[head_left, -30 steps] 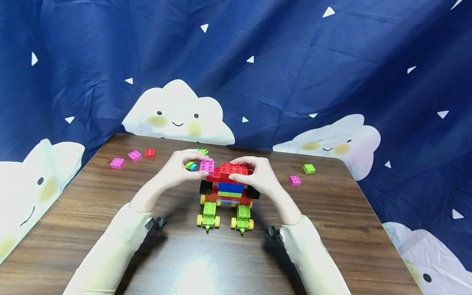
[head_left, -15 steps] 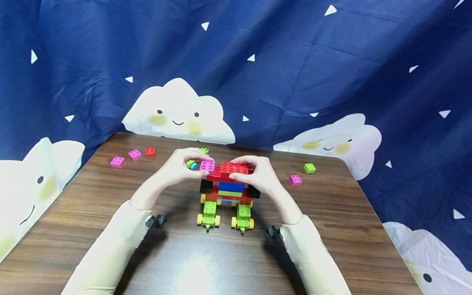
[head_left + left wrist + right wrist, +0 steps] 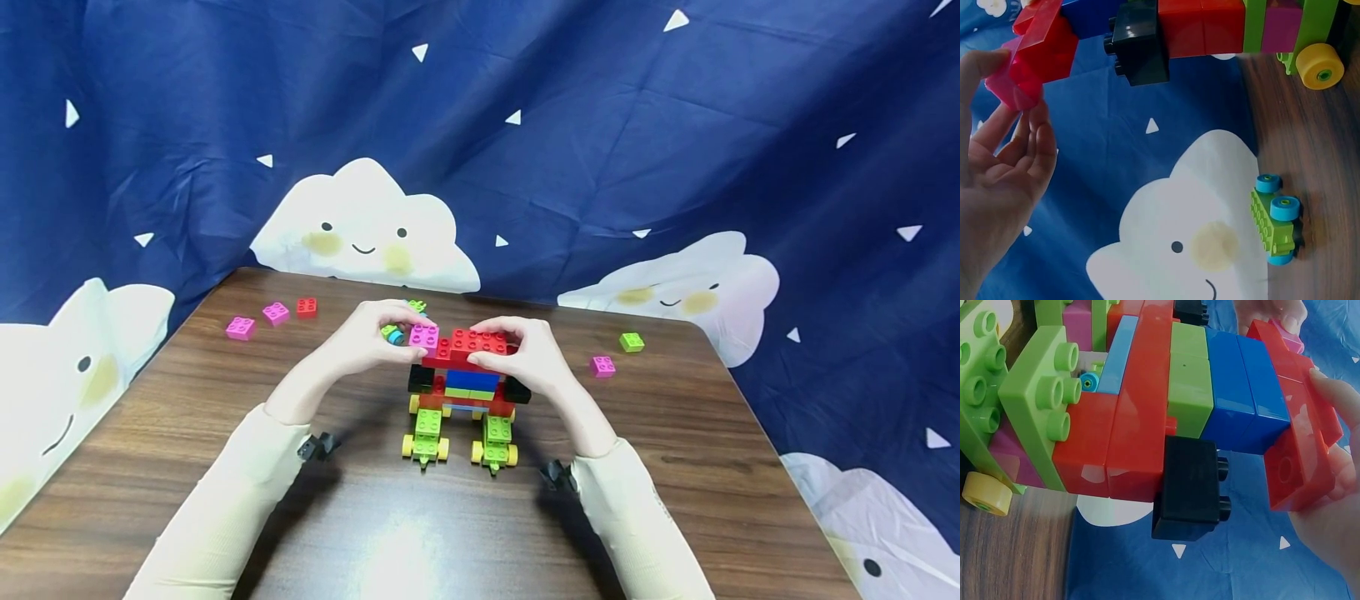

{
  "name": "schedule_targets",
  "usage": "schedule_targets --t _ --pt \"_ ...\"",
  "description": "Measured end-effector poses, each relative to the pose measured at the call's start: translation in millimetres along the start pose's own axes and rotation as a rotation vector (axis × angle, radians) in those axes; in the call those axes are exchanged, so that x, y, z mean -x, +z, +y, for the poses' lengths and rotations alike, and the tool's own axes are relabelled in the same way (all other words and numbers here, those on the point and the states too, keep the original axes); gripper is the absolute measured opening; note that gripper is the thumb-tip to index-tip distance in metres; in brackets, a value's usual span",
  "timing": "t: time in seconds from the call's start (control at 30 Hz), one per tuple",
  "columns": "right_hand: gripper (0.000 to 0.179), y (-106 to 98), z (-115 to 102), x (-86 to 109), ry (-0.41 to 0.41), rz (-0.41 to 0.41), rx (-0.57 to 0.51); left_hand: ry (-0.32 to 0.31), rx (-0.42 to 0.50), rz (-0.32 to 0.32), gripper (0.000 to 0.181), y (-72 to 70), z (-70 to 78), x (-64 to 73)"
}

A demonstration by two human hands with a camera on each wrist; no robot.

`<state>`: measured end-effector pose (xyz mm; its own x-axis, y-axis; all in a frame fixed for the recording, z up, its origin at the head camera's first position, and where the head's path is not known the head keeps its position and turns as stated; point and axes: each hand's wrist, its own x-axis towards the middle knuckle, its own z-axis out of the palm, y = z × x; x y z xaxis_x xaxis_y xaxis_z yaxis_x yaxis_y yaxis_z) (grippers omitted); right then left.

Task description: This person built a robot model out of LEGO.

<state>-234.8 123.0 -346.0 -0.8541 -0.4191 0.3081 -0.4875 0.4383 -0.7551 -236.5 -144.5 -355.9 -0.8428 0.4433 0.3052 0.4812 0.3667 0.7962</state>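
A toy brick structure stands on the table on green wheeled bases (image 3: 428, 425) with yellow wheels. Its middle has red, green and blue bricks (image 3: 1241, 387), with a black brick (image 3: 1139, 47) on either side. Red bricks (image 3: 478, 342) form the top layer. My left hand (image 3: 367, 340) pinches a pink brick (image 3: 423, 336) at the top layer's left end, thumb on the near side and fingers on the far side. My right hand (image 3: 528, 354) grips the red brick at the top right between thumb and fingers.
Two pink bricks (image 3: 241, 328) and a red brick (image 3: 307, 308) lie at the back left of the wooden table (image 3: 187, 400). A pink brick (image 3: 603, 367) and a green brick (image 3: 632, 342) lie at the right. Behind the structure sits a green toy with blue wheels (image 3: 1272, 219).
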Motion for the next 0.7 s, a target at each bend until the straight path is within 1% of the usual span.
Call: schedule_targets --t 0.13,0.43,0.7 --pt "0.035 0.9 0.4 0.0 -0.011 0.008 -0.003 -0.004 -0.015 0.002 0.036 -0.1 1.2 -0.5" --pt "0.034 1.0 0.3 0.8 0.003 0.012 0.004 0.008 -0.029 -0.002 0.035 -0.6 1.8 -1.3" --pt "0.034 0.7 -0.3 -0.2 -0.002 0.008 0.002 0.049 -0.084 -0.012 0.036 -1.8 0.2 -0.5"
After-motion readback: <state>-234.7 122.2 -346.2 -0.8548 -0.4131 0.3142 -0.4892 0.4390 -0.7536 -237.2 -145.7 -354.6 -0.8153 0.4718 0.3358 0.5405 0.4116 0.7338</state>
